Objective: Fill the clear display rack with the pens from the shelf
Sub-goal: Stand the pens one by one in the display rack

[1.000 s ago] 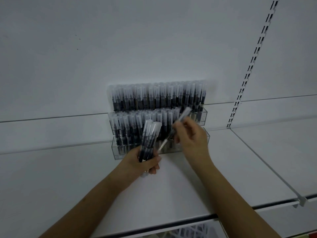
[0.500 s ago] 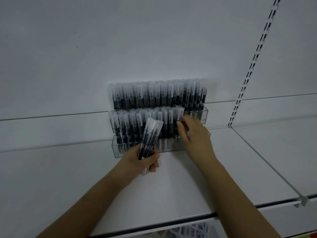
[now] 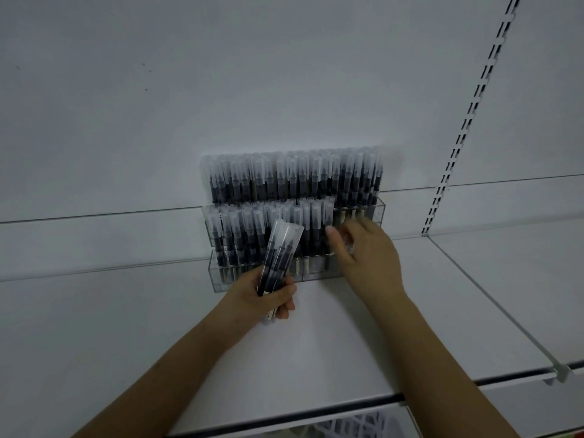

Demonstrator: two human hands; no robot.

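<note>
A clear two-tier display rack (image 3: 377, 210) stands on the white shelf (image 3: 331, 343) against the back wall. Black pens with clear caps (image 3: 284, 178) pack its upper tier, and more pens fill the lower tier from the left up to about the middle. My left hand (image 3: 265, 295) grips a small bundle of pens (image 3: 279, 254), held upright in front of the lower tier. My right hand (image 3: 363, 254) is at the right end of the lower row, its fingertips against the last pen there; its fingers look blurred and loosely curled.
A slotted metal upright (image 3: 467, 121) runs up the wall at the right. A second shelf panel (image 3: 521, 279) adjoins on the right. A white mesh basket (image 3: 350, 426) shows below the shelf's front edge.
My right hand carried one pen from beside the bundle up to the lower tier and set it at the row's right end. The left hand stayed nearly still with its bundle.
</note>
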